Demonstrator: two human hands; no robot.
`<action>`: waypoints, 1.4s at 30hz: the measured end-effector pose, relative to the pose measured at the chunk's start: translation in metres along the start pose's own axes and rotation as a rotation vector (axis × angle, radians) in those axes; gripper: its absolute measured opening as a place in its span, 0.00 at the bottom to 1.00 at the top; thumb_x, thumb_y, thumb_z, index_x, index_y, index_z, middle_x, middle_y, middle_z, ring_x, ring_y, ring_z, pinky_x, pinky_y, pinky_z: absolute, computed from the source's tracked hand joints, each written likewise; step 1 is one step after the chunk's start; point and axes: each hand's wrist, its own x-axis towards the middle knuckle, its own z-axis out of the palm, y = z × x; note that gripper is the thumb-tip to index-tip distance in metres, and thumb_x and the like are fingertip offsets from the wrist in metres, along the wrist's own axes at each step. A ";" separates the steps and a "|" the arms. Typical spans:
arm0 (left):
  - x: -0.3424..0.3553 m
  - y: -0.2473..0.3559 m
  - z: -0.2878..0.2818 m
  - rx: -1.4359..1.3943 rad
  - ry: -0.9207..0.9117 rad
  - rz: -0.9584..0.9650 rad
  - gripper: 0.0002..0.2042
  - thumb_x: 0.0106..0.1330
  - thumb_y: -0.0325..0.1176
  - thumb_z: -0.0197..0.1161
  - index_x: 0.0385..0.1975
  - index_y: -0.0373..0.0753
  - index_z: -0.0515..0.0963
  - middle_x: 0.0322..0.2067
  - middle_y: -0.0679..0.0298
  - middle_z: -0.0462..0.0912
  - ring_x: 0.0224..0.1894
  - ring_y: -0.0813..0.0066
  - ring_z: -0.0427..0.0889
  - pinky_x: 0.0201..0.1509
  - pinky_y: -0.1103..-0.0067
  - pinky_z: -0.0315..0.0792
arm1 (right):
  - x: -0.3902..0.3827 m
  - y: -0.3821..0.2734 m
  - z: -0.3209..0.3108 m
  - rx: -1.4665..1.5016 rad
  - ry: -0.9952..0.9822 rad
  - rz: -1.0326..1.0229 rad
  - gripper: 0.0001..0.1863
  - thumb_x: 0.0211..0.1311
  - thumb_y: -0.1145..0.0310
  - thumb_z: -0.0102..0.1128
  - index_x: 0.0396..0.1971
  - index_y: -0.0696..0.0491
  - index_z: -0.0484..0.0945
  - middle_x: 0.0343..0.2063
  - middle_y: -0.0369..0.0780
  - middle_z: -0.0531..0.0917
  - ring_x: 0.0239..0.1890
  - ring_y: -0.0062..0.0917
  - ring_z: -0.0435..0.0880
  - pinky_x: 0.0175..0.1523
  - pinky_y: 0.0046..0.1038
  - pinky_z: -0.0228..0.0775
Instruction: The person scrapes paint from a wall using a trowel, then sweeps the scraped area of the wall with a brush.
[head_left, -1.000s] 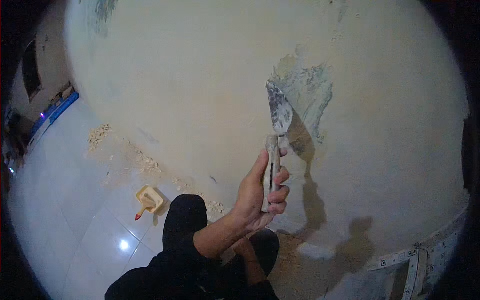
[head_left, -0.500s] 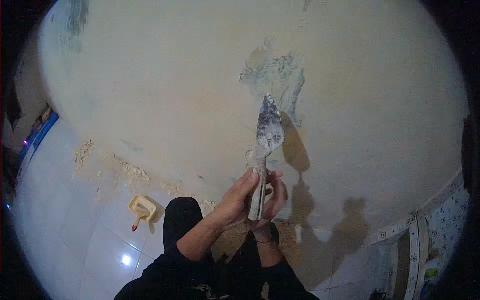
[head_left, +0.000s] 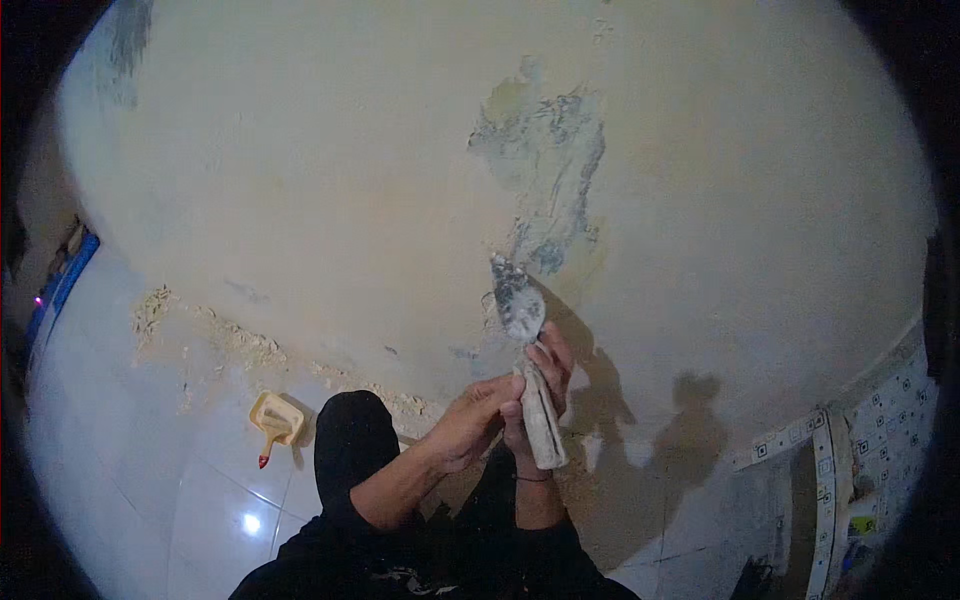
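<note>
Both hands meet low in front of a pale, chalky wall. The right hand is curled shut round the handle of a trowel, fingers stacked along the grip and the butt of the handle poking out below the palm. The handle is pale and dusty; the blade above it is a pointed metal leaf, dull grey and crusted with dried plaster, its tip up against the wall just above the hands. The left hand is half closed, its fingertips touching the handle beside the right hand; whether it truly grips cannot be made out.

Above the blade, a ragged patch of stripped paint shows rough grey-blue under the cream coat. Down to the left of the hands, crumbly flakes lie along the foot of the wall on glossy white floor tiles. A small yellow dustpan with a red-tipped handle lies there, well apart from the hands.
</note>
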 end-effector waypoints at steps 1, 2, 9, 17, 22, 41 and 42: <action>0.000 0.001 -0.004 0.037 -0.007 0.006 0.18 0.68 0.45 0.53 0.44 0.35 0.74 0.43 0.63 0.77 0.44 0.75 0.76 0.51 0.75 0.70 | 0.000 0.000 0.006 0.109 -0.009 0.038 0.33 0.61 0.43 0.50 0.56 0.56 0.64 0.55 0.48 0.68 0.56 0.38 0.68 0.61 0.42 0.59; 0.002 0.003 -0.002 0.029 -0.009 0.005 0.18 0.68 0.45 0.53 0.44 0.35 0.74 0.43 0.63 0.77 0.44 0.75 0.76 0.51 0.75 0.70 | 0.001 0.000 0.006 0.202 -0.019 0.076 0.31 0.63 0.47 0.50 0.56 0.56 0.64 0.56 0.48 0.67 0.56 0.38 0.68 0.60 0.42 0.59; 0.030 0.010 -0.003 0.389 0.026 0.052 0.15 0.69 0.41 0.52 0.44 0.36 0.75 0.40 0.64 0.78 0.42 0.75 0.76 0.50 0.75 0.69 | -0.019 0.043 0.014 0.855 0.183 0.687 0.23 0.64 0.62 0.50 0.57 0.55 0.63 0.54 0.47 0.69 0.55 0.36 0.71 0.57 0.36 0.67; 0.012 0.015 -0.039 0.754 -0.134 0.142 0.13 0.69 0.35 0.52 0.47 0.35 0.75 0.36 0.61 0.78 0.41 0.75 0.76 0.45 0.75 0.72 | -0.014 0.023 0.020 0.962 0.309 0.918 0.16 0.59 0.70 0.57 0.46 0.54 0.66 0.41 0.43 0.74 0.41 0.31 0.77 0.43 0.31 0.75; -0.014 0.055 -0.066 1.107 -0.099 0.160 0.12 0.67 0.36 0.56 0.44 0.39 0.78 0.37 0.62 0.82 0.37 0.74 0.79 0.41 0.75 0.73 | 0.021 0.045 -0.007 0.447 0.356 0.559 0.13 0.59 0.74 0.58 0.43 0.51 0.68 0.38 0.35 0.73 0.42 0.25 0.73 0.46 0.29 0.67; 0.121 0.200 -0.123 1.887 0.675 1.781 0.28 0.55 0.48 0.64 0.56 0.48 0.68 0.61 0.51 0.60 0.64 0.55 0.58 0.65 0.58 0.52 | 0.136 0.023 -0.019 -0.100 0.127 0.172 0.13 0.62 0.70 0.57 0.44 0.60 0.75 0.37 0.42 0.81 0.36 0.21 0.80 0.37 0.21 0.75; 0.120 0.201 -0.125 1.911 0.686 1.780 0.28 0.55 0.50 0.63 0.56 0.48 0.68 0.62 0.51 0.59 0.65 0.55 0.57 0.66 0.57 0.51 | 0.134 0.023 -0.023 -0.106 0.123 0.203 0.13 0.61 0.70 0.58 0.44 0.60 0.75 0.40 0.42 0.80 0.38 0.23 0.79 0.35 0.22 0.76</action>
